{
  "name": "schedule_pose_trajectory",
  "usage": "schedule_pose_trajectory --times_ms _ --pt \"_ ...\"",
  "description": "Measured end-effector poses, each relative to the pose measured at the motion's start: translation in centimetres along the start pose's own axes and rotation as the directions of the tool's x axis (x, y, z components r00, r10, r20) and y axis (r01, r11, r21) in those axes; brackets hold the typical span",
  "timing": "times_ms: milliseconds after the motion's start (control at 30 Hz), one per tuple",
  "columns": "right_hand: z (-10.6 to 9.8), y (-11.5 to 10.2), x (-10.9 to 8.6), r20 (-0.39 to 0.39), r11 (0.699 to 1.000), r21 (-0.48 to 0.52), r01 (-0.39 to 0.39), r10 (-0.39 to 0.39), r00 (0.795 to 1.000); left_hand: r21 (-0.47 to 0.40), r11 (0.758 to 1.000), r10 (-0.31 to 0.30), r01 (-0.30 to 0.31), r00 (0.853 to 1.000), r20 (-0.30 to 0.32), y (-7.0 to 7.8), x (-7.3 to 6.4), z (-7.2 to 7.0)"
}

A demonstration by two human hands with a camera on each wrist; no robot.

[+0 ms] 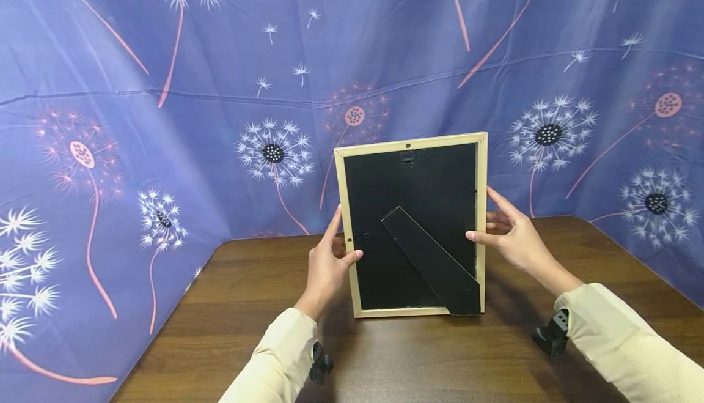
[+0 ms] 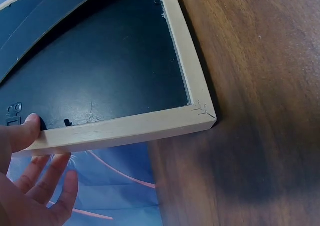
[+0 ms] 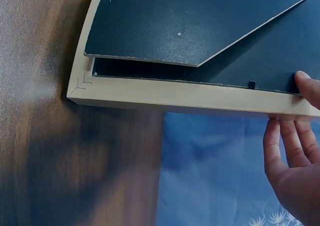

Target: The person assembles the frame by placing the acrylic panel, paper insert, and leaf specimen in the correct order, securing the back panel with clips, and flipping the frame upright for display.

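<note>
A picture frame point(image 1: 409, 177) with a pale wooden border stands upright on the table, its black back facing me. A black easel leg point(image 1: 434, 262) slants across that back and juts out slightly at the lower right. My left hand point(image 1: 328, 262) grips the left border, thumb on the back and fingers round the outer edge. On the right border, a little higher, my right hand point(image 1: 514, 235) holds the frame the same way. The left wrist view shows a metal hanger point(image 2: 14, 114) near the left thumb. The frame's front is hidden from me.
The brown wooden table point(image 1: 231, 305) lies under the frame. Behind and at both sides hangs a blue cloth point(image 1: 220, 177) with a dandelion print. Black wrist cameras point(image 1: 552, 332) are strapped over the cream sleeves point(image 1: 616, 317).
</note>
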State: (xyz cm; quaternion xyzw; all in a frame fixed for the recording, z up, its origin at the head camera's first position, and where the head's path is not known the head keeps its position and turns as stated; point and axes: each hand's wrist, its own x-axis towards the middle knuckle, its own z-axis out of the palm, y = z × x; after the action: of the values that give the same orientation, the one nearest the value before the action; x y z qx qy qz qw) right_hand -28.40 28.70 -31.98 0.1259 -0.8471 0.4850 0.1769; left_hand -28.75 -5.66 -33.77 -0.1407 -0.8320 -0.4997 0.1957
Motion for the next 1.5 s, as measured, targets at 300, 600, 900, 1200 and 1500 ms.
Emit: schedule_pose_trajectory --times_ms 300,600,900,1200,1500 --pt "0.2 -0.2 -0.3 -0.040 0.998 0.016 0.062 -0.062 0.997 -0.006 1.000 -0.017 0.017 1.000 0.005 0.2 -0.2 -0.1" --pt "-0.3 -0.2 -0.5 0.026 0.998 0.008 0.062 -0.062 0.998 -0.015 1.000 0.015 -0.015 0.999 0.051 -0.1 -0.5 -0.5" --pt "-0.5 0.1 -0.5 0.026 1.000 0.008 0.028 -0.028 0.999 0.114 0.991 0.053 -0.065 0.993 0.103 1.4 0.0 -2.5" --pt "-0.7 0.2 -0.7 0.020 0.998 0.016 0.055 -0.056 0.998 0.296 0.927 0.250 -0.232 0.968 -0.025 5.8 2.8 -5.2" --pt "-0.5 0.3 -0.9 0.026 0.998 0.008 0.061 -0.062 0.998 0.391 0.870 0.304 -0.299 0.951 0.050 9.1 4.7 -6.0"
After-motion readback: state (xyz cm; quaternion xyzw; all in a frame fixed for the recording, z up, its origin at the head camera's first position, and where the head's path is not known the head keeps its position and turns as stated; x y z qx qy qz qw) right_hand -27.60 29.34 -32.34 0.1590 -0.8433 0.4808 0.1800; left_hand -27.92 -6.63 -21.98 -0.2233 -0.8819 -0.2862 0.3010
